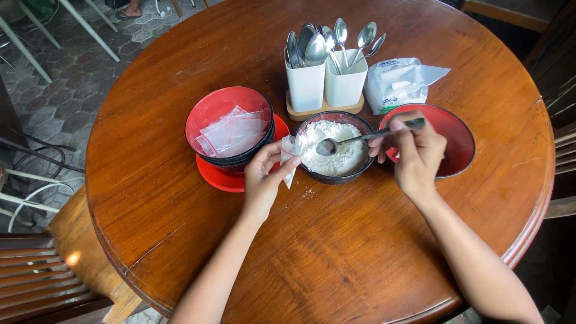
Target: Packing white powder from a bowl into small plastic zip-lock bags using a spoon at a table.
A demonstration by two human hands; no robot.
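My left hand [264,177] pinches a small clear plastic bag [290,157] beside the rim of a black bowl [336,176] filled with white powder [342,153]. My right hand [417,153] grips the handle of a metal spoon [360,139]; its scoop hovers over the powder, close to the little bag. Left of the powder bowl stands a stack of red-and-black bowls [211,111] on a red lid, with several more clear bags [234,133] in the top one.
An empty red bowl [457,141] lies under my right hand. Two white holders [327,87] full of spoons stand on a wooden base behind the powder bowl, with a white plastic packet [399,84] to their right. Everything rests on a round wooden table [336,252]; chairs surround it.
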